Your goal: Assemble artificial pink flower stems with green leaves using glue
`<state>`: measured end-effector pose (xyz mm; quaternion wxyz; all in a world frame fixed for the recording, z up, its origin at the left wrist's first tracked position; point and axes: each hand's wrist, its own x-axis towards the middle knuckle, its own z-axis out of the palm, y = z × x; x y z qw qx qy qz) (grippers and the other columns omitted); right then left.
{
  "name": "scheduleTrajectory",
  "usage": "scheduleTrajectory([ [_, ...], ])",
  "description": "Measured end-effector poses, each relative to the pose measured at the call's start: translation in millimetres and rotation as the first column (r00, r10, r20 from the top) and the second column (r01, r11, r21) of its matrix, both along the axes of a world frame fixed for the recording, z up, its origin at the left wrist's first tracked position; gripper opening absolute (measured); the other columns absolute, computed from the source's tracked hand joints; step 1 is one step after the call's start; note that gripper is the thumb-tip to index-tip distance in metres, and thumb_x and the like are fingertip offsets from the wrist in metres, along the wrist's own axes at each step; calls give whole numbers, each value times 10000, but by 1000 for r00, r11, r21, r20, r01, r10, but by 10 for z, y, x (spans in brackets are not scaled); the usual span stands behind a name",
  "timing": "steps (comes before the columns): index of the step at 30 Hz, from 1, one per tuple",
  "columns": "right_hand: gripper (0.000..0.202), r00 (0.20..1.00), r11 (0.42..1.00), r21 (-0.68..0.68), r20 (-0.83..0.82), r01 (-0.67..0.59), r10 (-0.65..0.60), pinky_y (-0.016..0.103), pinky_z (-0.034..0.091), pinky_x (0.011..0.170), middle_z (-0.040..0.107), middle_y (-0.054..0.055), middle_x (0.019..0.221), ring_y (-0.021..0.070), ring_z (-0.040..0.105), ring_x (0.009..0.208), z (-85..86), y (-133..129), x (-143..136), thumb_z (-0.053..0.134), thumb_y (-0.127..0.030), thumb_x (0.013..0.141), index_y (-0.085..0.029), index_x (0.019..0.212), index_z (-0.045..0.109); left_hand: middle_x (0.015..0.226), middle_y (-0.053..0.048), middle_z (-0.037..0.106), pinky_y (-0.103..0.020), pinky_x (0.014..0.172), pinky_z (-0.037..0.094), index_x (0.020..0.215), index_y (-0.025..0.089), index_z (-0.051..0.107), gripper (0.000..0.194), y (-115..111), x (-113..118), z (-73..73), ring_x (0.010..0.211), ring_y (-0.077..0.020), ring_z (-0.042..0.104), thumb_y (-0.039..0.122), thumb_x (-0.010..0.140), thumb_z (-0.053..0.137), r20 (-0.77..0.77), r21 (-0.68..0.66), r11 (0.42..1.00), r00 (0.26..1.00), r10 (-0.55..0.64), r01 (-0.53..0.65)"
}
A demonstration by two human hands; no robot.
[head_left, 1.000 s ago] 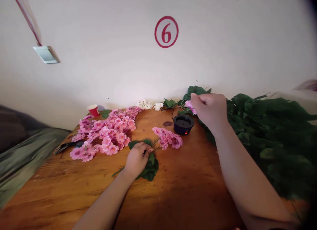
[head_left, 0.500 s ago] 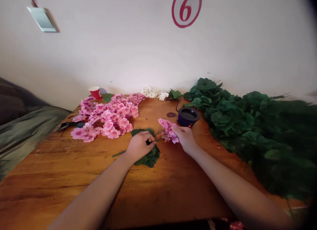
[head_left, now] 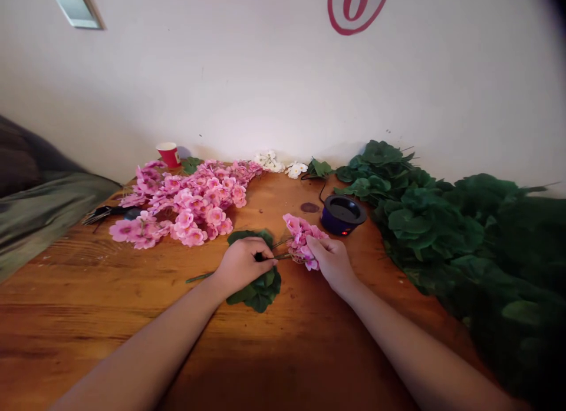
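Between my hands is a small bunch of pink artificial flowers (head_left: pixel 298 237), its thin stems pointing left. My left hand (head_left: pixel 245 259) pinches the stem ends between thumb and fingers. At the blossom end, my right hand (head_left: pixel 331 257) is closed on the pink flowers. Under my left hand lies a cluster of green artificial leaves (head_left: pixel 260 293) on the table, its stem sticking out to the left. Part of those leaves is hidden by the hand.
On the wooden table (head_left: pixel 247 358), a pile of pink flowers (head_left: pixel 190 204) lies left and green leaves (head_left: pixel 428 222) are heaped right. A dark round pot (head_left: pixel 342 215) with a lit red light and cord stands beyond my right hand. White flowers (head_left: pixel 269 161) and a red paper cup (head_left: pixel 168 155) are at the back.
The view has tipped downward and shifted slightly. Both hands keep their hold on the flower bunch, with little movement between them.
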<state>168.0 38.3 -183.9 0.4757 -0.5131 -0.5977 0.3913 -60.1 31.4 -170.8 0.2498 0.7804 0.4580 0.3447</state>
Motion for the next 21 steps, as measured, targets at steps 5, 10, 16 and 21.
scheduleTrajectory([
  [5,534,1000,1000,4,18,1,-1,239,362,452,517,-3,418,116,473,422,36,-19,-13,545,-471,902,-204,439,528,726,14,679,-277,660,451,690,217,711,98,8,-1,-10,680,-135,611,253,780,721,18,-20,1000,1000,20,-20],
  [10,533,1000,1000,6,31,-4,4,243,352,465,539,4,434,122,473,438,17,-15,6,536,-481,909,-203,453,534,729,2,680,-282,654,452,692,211,711,125,16,3,-25,680,-140,606,297,782,719,16,-31,999,1000,27,-27],
  [16,545,998,999,29,44,33,-34,251,328,448,492,-5,413,119,434,420,52,-29,-17,530,-469,901,-216,420,492,699,15,659,-270,638,435,641,204,679,149,21,-4,-46,658,-128,593,258,766,739,30,-31,999,999,34,-33],
  [21,552,1000,999,-31,28,13,-12,264,358,472,528,10,430,136,478,436,84,-51,-32,535,-502,899,-218,426,518,678,19,641,-265,623,420,614,200,653,179,17,-5,-40,651,-125,578,254,766,732,33,-9,1000,999,29,-29],
])
